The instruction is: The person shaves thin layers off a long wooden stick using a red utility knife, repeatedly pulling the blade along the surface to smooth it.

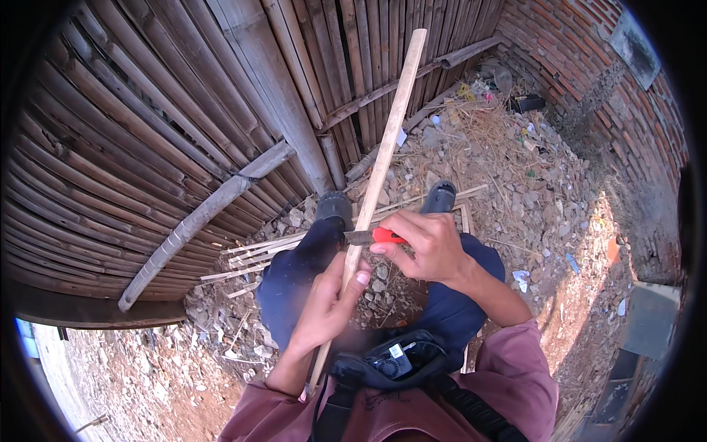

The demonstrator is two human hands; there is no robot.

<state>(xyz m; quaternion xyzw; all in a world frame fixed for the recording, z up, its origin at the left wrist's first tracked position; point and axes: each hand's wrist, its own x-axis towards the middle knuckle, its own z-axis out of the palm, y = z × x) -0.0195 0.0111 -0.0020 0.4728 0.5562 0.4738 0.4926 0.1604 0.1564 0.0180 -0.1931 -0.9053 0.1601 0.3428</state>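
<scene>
A long, pale strip of wood or bamboo (392, 129) slants up and away in front of me, its lower end beside my left forearm. My left hand (325, 298) is wrapped round its lower part, thumb along the side. In my right hand (428, 247) is a red-handled knife (386, 236), gripped between thumb and fingers just above the left hand. The broad dark blade lies across the strip and appears to touch it. Part of the knife handle is hidden by my right fingers.
Several thin pale strips (261, 254) lie on the rubble by my left leg. A bamboo slat wall (147, 132) rises at the left, crossed by a pole (199, 221). A brick wall (582, 44) stands at the far right. Stones and litter (515, 184) cover the ground.
</scene>
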